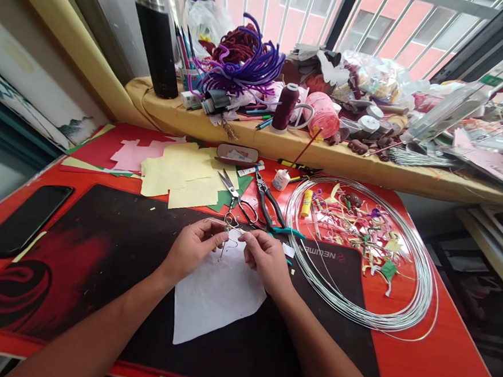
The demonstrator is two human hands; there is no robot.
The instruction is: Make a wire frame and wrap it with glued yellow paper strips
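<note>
1. Head view: the left hand [198, 248] pinches a small, looped piece of thin metal wire [227, 230] between thumb and fingertips. The right hand [261, 249] is closed, thumb against forefinger, at the right end of a fine strand crossing from the piece; its exact grip is too small to verify.
2. Position: the piece is held above the upper part of a white paper sheet [217, 307], which lies on a black-and-red mat [113, 248] over the red surface [442, 351].
3. Risk, as judged: uneven pull between the hands could bend the loops out of shape; a loose pinch could let the strand spring away.
4. Risk, as judged: the open steel scissors [233, 192] lie just beyond the fingers, so a forward reach could snag the wire or nick skin.
5. Risk, as judged: a knock could tip the small white bottle [281, 180], given the tall red stick [304, 150] standing in it.
6. Containers: the blue cup [190, 79] holds pens and brushes. The black cylindrical flask [155, 49] is capped, contents unseen. The shallow oblong case [237, 155] bears pale matter, not identifiable.
</note>
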